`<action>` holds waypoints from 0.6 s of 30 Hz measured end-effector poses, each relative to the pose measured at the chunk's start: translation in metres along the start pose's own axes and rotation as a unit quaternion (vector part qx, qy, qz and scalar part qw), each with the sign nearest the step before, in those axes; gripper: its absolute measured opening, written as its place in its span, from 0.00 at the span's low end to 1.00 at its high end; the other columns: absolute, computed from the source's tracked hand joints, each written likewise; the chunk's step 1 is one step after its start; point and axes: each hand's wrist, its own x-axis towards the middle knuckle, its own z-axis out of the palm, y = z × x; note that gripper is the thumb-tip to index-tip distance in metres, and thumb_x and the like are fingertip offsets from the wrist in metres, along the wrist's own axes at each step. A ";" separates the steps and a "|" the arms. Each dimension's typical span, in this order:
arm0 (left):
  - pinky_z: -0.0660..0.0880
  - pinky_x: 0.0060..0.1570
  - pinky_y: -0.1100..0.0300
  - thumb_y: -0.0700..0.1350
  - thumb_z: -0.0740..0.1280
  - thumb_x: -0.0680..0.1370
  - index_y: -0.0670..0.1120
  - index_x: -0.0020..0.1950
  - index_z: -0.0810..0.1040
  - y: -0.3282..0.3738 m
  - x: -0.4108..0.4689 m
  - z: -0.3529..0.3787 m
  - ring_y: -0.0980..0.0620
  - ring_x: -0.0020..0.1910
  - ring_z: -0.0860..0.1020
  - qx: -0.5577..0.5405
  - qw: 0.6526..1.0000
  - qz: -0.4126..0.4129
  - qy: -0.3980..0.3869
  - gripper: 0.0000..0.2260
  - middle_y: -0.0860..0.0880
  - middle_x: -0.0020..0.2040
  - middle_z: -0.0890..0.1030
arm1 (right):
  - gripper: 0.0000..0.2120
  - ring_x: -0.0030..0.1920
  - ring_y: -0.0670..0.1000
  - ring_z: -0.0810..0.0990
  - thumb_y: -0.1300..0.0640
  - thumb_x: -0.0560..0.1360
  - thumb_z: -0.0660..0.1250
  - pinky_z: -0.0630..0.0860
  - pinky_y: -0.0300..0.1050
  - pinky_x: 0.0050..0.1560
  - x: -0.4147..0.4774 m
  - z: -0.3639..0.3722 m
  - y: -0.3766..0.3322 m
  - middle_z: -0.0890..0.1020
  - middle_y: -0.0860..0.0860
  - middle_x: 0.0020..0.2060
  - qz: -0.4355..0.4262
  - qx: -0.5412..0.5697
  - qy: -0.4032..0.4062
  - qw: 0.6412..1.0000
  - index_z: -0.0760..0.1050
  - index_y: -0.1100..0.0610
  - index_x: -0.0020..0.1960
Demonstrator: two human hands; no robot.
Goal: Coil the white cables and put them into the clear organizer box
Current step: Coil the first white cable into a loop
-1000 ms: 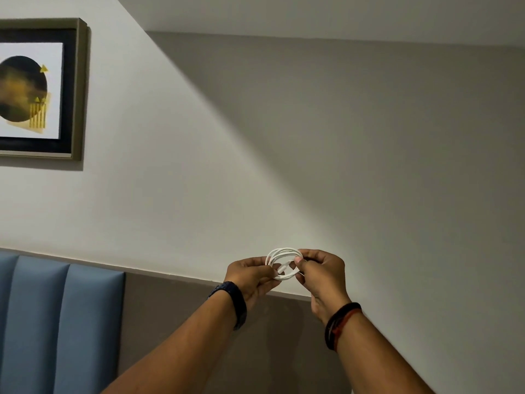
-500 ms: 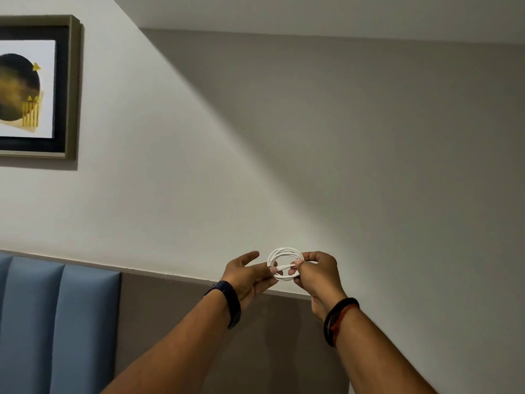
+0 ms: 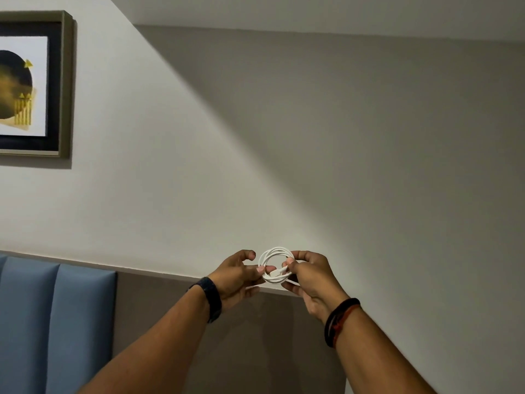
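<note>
A white cable [image 3: 272, 253] is wound into a small round coil and held up in front of the wall. My right hand [image 3: 311, 275] pinches the coil's right side between thumb and fingers. My left hand [image 3: 235, 275] touches the coil's left side with its thumb and fingertip, and its other fingers are spread. A short plug end crosses the middle of the coil between the two hands. The clear organizer box is out of view.
A framed picture [image 3: 34, 86] hangs on the wall at upper left. A blue padded panel [image 3: 54, 322] and a brown-grey panel [image 3: 159, 314] run along the wall below the hands.
The left hand's fingers have spread apart from their closed grip on the coil. The coil has stayed between both hands.
</note>
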 end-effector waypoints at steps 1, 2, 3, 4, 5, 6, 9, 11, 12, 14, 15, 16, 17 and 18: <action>0.73 0.39 0.55 0.32 0.65 0.76 0.45 0.49 0.65 -0.001 0.000 0.000 0.49 0.34 0.79 0.008 1.000 0.013 0.004 0.11 0.42 0.42 0.85 | 0.06 0.45 0.55 0.82 0.66 0.77 0.61 0.78 0.44 0.37 0.000 0.000 0.002 0.83 0.59 0.47 -0.001 0.004 0.001 1.000 0.76 0.59 0.49; 0.75 0.40 0.54 0.31 0.65 0.76 0.44 0.50 0.65 -0.001 0.001 0.001 0.48 0.34 0.79 0.016 0.999 0.028 0.010 0.12 0.41 0.41 0.84 | 0.06 0.44 0.55 0.83 0.66 0.77 0.62 0.79 0.45 0.37 0.000 0.000 0.004 0.83 0.59 0.47 -0.002 0.010 0.007 1.000 0.76 0.59 0.50; 0.77 0.41 0.53 0.30 0.66 0.74 0.43 0.51 0.66 0.000 0.001 0.003 0.47 0.34 0.80 0.024 0.999 0.044 0.016 0.13 0.40 0.41 0.84 | 0.06 0.44 0.55 0.82 0.66 0.77 0.62 0.79 0.45 0.38 0.000 -0.001 0.004 0.83 0.59 0.46 -0.004 0.019 0.014 1.000 0.76 0.59 0.50; 0.79 0.42 0.52 0.30 0.68 0.73 0.43 0.51 0.66 0.000 0.002 0.005 0.46 0.35 0.81 0.028 0.998 0.057 0.021 0.15 0.39 0.40 0.83 | 0.06 0.43 0.55 0.82 0.67 0.76 0.63 0.80 0.45 0.37 0.001 -0.001 0.005 0.83 0.59 0.45 -0.006 0.032 0.020 0.999 0.76 0.60 0.49; 0.79 0.42 0.51 0.30 0.71 0.71 0.44 0.51 0.67 0.000 0.002 0.007 0.45 0.36 0.82 0.026 0.997 0.067 0.029 0.17 0.39 0.39 0.83 | 0.06 0.42 0.54 0.82 0.68 0.75 0.64 0.79 0.44 0.37 0.001 -0.002 0.004 0.83 0.59 0.45 -0.008 0.044 0.025 0.999 0.77 0.61 0.49; 0.79 0.43 0.51 0.30 0.72 0.69 0.44 0.51 0.67 0.000 0.002 0.008 0.44 0.38 0.82 0.021 0.996 0.074 0.038 0.19 0.39 0.39 0.83 | 0.06 0.41 0.54 0.82 0.69 0.75 0.65 0.79 0.43 0.35 0.001 -0.001 0.003 0.83 0.59 0.44 -0.009 0.054 0.028 0.998 0.77 0.61 0.49; 0.79 0.42 0.50 0.26 0.70 0.68 0.44 0.50 0.68 -0.001 0.003 0.009 0.42 0.40 0.83 -0.010 0.995 0.082 0.061 0.19 0.39 0.41 0.84 | 0.07 0.38 0.53 0.82 0.70 0.74 0.66 0.77 0.40 0.31 0.000 0.002 -0.001 0.83 0.58 0.43 -0.015 0.069 0.038 0.997 0.78 0.61 0.47; 0.81 0.43 0.49 0.24 0.67 0.68 0.44 0.50 0.68 -0.001 0.003 0.011 0.42 0.39 0.83 -0.046 0.994 0.084 0.052 0.20 0.40 0.40 0.84 | 0.07 0.37 0.53 0.82 0.70 0.74 0.66 0.77 0.41 0.31 0.000 0.005 -0.002 0.83 0.59 0.43 -0.012 0.076 0.044 0.996 0.78 0.61 0.48; 0.81 0.46 0.47 0.24 0.67 0.68 0.44 0.50 0.67 -0.001 0.004 0.011 0.42 0.38 0.82 -0.061 0.993 0.088 0.043 0.20 0.40 0.40 0.84 | 0.07 0.37 0.53 0.82 0.70 0.74 0.66 0.78 0.41 0.32 0.000 0.005 -0.002 0.83 0.60 0.44 -0.011 0.083 0.048 0.995 0.78 0.62 0.49; 0.79 0.50 0.45 0.24 0.69 0.67 0.44 0.50 0.68 0.001 0.004 0.013 0.42 0.38 0.83 -0.065 0.993 0.091 0.029 0.21 0.40 0.41 0.84 | 0.07 0.37 0.54 0.82 0.70 0.74 0.65 0.78 0.42 0.32 0.001 0.003 -0.001 0.83 0.60 0.44 -0.009 0.095 0.056 0.994 0.78 0.62 0.49; 0.80 0.49 0.46 0.25 0.71 0.66 0.43 0.50 0.69 0.002 0.003 0.014 0.42 0.39 0.83 -0.053 0.994 0.091 0.027 0.21 0.40 0.42 0.84 | 0.07 0.37 0.54 0.82 0.70 0.74 0.66 0.78 0.42 0.32 0.001 0.001 0.000 0.83 0.60 0.44 -0.008 0.097 0.058 0.994 0.78 0.62 0.49; 0.81 0.46 0.48 0.25 0.71 0.65 0.43 0.50 0.70 0.003 0.002 0.015 0.41 0.40 0.83 -0.039 0.994 0.094 0.028 0.20 0.40 0.43 0.84 | 0.07 0.37 0.54 0.82 0.70 0.74 0.66 0.78 0.42 0.32 0.002 0.000 0.000 0.83 0.60 0.43 -0.006 0.096 0.057 0.994 0.78 0.62 0.49; 0.81 0.44 0.50 0.25 0.72 0.66 0.42 0.48 0.72 0.003 0.001 0.017 0.40 0.41 0.83 -0.022 0.994 0.100 0.034 0.18 0.40 0.43 0.84 | 0.06 0.36 0.54 0.82 0.70 0.73 0.66 0.77 0.42 0.31 0.001 -0.001 0.000 0.83 0.60 0.43 -0.007 0.095 0.053 0.994 0.78 0.62 0.48; 0.81 0.44 0.51 0.26 0.71 0.67 0.42 0.46 0.75 0.003 -0.001 0.018 0.40 0.42 0.83 0.009 0.993 0.109 0.043 0.15 0.40 0.44 0.84 | 0.06 0.35 0.54 0.82 0.70 0.73 0.67 0.77 0.42 0.31 0.001 -0.002 0.001 0.83 0.61 0.42 -0.008 0.092 0.050 0.994 0.78 0.63 0.48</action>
